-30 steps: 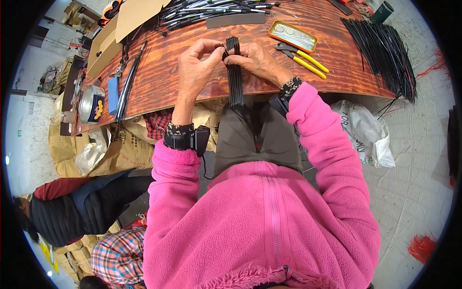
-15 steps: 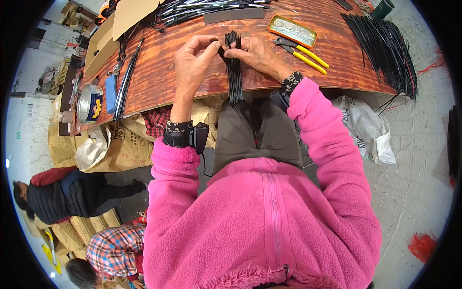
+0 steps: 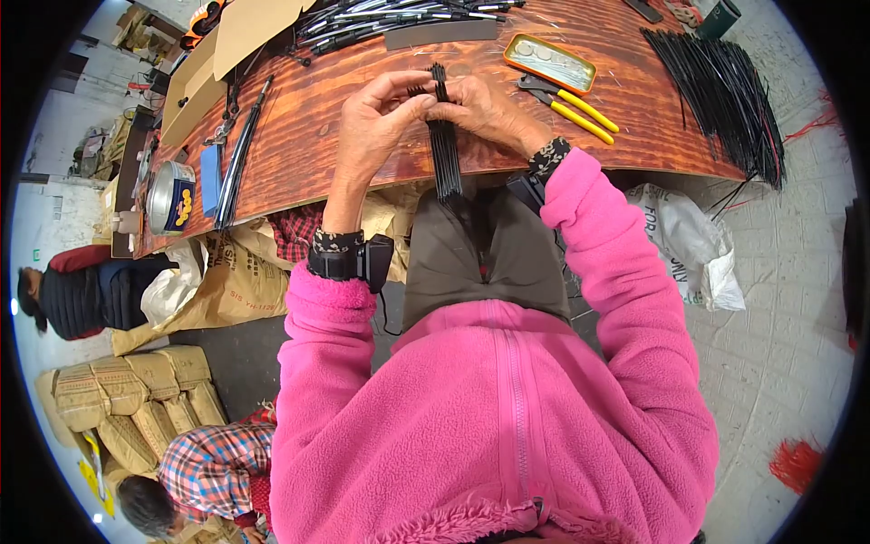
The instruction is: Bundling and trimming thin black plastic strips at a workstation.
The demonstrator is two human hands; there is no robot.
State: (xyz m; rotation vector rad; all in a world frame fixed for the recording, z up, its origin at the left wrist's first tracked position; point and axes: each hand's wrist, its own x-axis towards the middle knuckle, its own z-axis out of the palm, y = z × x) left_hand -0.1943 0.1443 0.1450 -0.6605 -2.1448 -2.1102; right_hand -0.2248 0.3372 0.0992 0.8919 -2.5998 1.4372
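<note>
A bundle of thin black rods [image 3: 447, 163] stretches from the wooden table's front edge down toward my lap, its upper ends sticking up between my hands. My right hand [image 3: 487, 111] wraps round the bundle near its top, thumb laid across it. Close against the bundle's left side, my left hand [image 3: 376, 122] is closed in a pinch, with a small dark comb-like piece [image 3: 418, 90] between thumb and fingers. Whether that piece belongs to the bundle is hard to make out. The bundle's lower ends blur into the dark trousers.
Yellow-handled pliers [image 3: 580, 116] and an orange-rimmed tin [image 3: 550, 63] lie right of my hands. A big bundle of black rods [image 3: 720, 91] hangs over the table's right edge. At left stand a round metal can [image 3: 167, 198] and a cardboard box [image 3: 190, 102]. Two people are behind at left.
The dark piece in my left hand has come closer to the bundle, and both hands sit nearer together. In the left background, a person in a dark vest has moved toward the table.
</note>
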